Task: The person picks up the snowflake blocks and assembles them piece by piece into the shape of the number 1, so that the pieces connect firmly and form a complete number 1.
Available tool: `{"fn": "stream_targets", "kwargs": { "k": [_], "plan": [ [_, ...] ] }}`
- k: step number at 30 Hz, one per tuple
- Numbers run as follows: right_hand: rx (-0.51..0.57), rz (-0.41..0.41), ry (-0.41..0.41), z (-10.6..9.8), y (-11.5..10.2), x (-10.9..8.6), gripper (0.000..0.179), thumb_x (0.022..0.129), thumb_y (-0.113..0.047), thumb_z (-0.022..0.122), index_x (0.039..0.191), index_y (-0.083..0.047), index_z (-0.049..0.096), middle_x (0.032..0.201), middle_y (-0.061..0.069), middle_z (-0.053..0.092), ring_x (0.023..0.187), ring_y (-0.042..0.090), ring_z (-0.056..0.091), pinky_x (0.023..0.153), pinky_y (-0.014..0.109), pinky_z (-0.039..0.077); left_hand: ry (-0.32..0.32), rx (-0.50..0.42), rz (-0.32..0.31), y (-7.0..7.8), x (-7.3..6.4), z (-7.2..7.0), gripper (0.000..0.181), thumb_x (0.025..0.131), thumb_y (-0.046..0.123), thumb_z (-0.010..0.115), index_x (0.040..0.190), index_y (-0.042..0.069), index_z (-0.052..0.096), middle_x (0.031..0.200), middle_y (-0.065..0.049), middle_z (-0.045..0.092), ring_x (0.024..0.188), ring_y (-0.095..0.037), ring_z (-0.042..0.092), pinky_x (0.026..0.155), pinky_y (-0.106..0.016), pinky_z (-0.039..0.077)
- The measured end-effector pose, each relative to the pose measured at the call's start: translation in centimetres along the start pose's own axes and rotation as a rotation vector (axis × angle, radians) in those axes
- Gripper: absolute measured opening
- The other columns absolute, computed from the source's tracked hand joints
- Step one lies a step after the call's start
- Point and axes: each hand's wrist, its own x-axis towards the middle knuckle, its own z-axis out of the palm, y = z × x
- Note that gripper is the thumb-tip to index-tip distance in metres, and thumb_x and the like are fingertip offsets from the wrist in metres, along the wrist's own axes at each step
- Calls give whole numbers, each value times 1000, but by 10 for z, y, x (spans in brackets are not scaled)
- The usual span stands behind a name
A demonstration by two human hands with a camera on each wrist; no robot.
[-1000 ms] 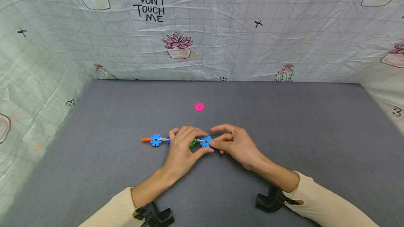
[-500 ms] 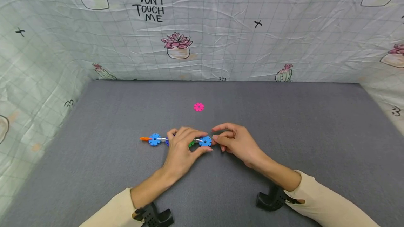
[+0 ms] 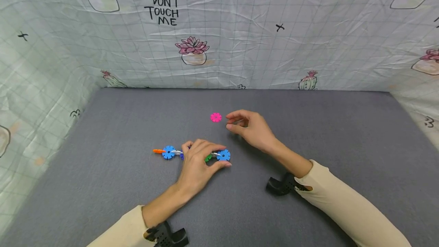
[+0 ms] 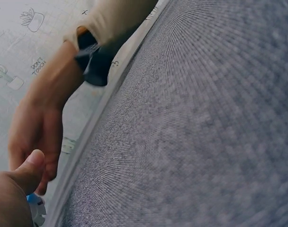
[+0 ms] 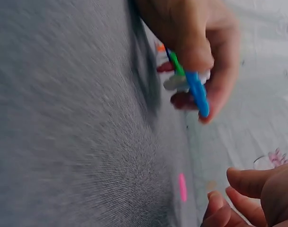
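Observation:
My left hand (image 3: 194,161) grips a row of linked notched plastic discs, thumb and fingers curled round its right end at a blue disc (image 3: 224,155). A green disc (image 3: 208,158) shows beneath the palm. Left of the hand, the row runs on with a white disc (image 3: 177,152), another blue disc (image 3: 169,152) and an orange disc (image 3: 158,151) seen edge-on; the middle is hidden by the hand. My right hand (image 3: 253,129) hovers with loosely bent fingers and nothing between them, just right of a pink notched disc (image 3: 216,117). In the right wrist view the pink disc (image 5: 182,187) lies apart from its fingertips.
A grey cloth-covered table (image 3: 308,132) stretches under both hands. Behind it and along the sides hangs a white sheet (image 3: 240,48) printed with plants and words. Each wrist carries a black camera mount, like the one on the right wrist (image 3: 281,185).
My right hand has left the row's blue end disc and moved up and away, over to the pink disc. The left hand stays on the row.

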Motion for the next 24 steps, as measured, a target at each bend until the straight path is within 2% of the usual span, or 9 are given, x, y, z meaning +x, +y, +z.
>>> {"fn": "stream_targets", "kwargs": {
  "k": [4,10,15,24],
  "plan": [
    [-69,-6,32,5,4,16,30,90,-20,70,118,-11,66,110,-1,66,88,17,61,69,33,49,3,3,6,-1,0,0,43,62,30,89,99,13,74,87,9,69,86,-10,54,83,-43,27],
    [-141,-54,34,16,9,35,30,88,-19,72,117,-12,68,102,3,66,76,16,57,64,31,42,4,12,2,-1,-1,1,43,62,31,88,98,13,74,87,9,68,86,-10,53,83,-43,28],
    [-188,-60,41,23,9,43,29,87,-18,73,115,-13,69,102,2,66,76,14,56,64,30,43,1,11,-4,-1,-1,1,42,63,32,87,98,14,74,87,9,69,86,-10,54,83,-42,28],
    [-263,-89,64,32,10,51,26,86,-15,74,111,-13,71,80,1,60,68,15,51,60,29,40,-10,20,-12,-1,0,0,41,63,31,87,98,13,74,87,9,69,86,-10,54,84,-43,27]
  ]
}}
